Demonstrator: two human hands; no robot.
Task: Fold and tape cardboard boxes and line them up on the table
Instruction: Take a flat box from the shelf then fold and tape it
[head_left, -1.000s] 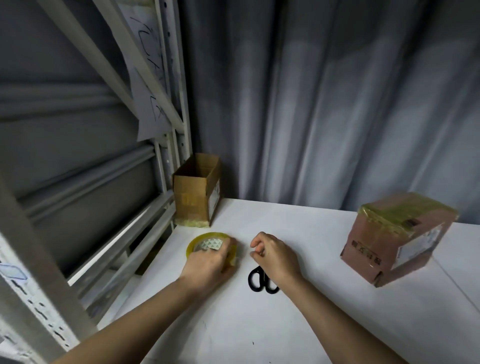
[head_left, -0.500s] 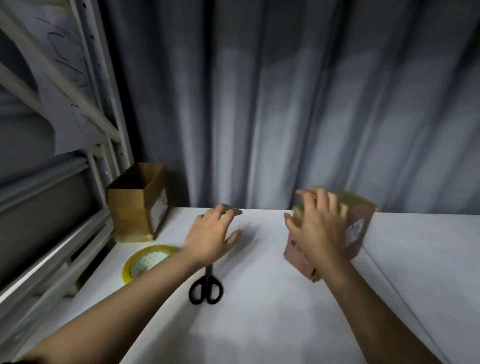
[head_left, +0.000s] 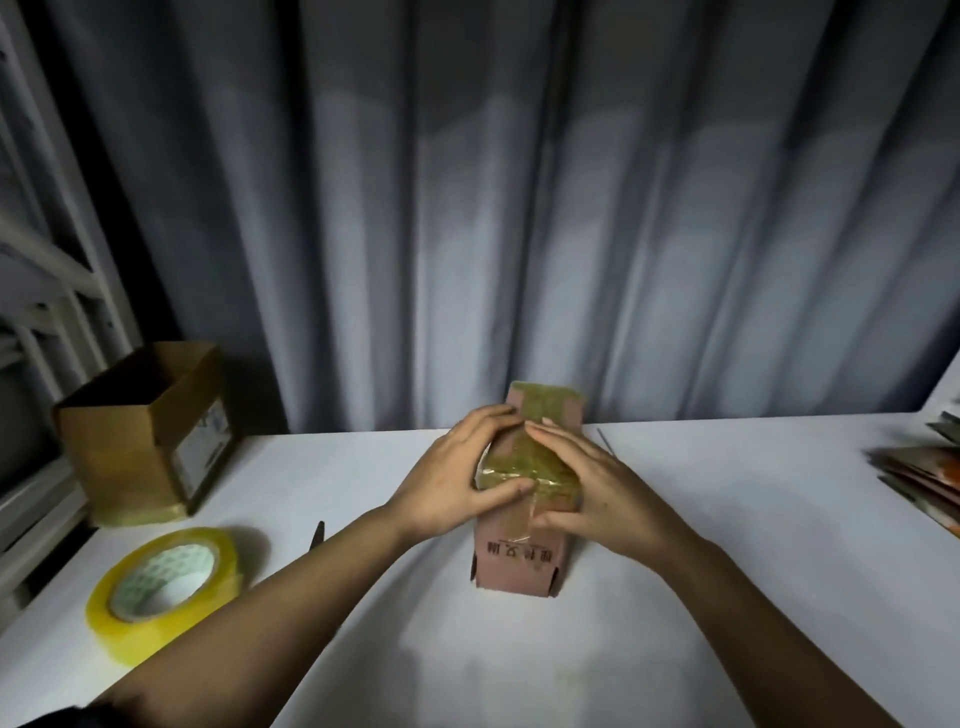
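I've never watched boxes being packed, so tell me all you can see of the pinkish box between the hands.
The box looks like pinkish-brown cardboard, standing upright mid-table. Yellowish clear tape covers its closed top and runs down the near side, above a line of dark print. Small flap corners stick out at the bottom. The left hand and right hand hold it from either side, thumbs on the taped edge.

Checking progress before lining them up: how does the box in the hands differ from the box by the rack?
The pinkish box has its top closed under yellowish tape; the brown box stands open-topped. The left hand and right hand hold the pinkish box at mid-table; the brown box sits untouched at the far left. Both are small cardboard boxes standing on the white table.
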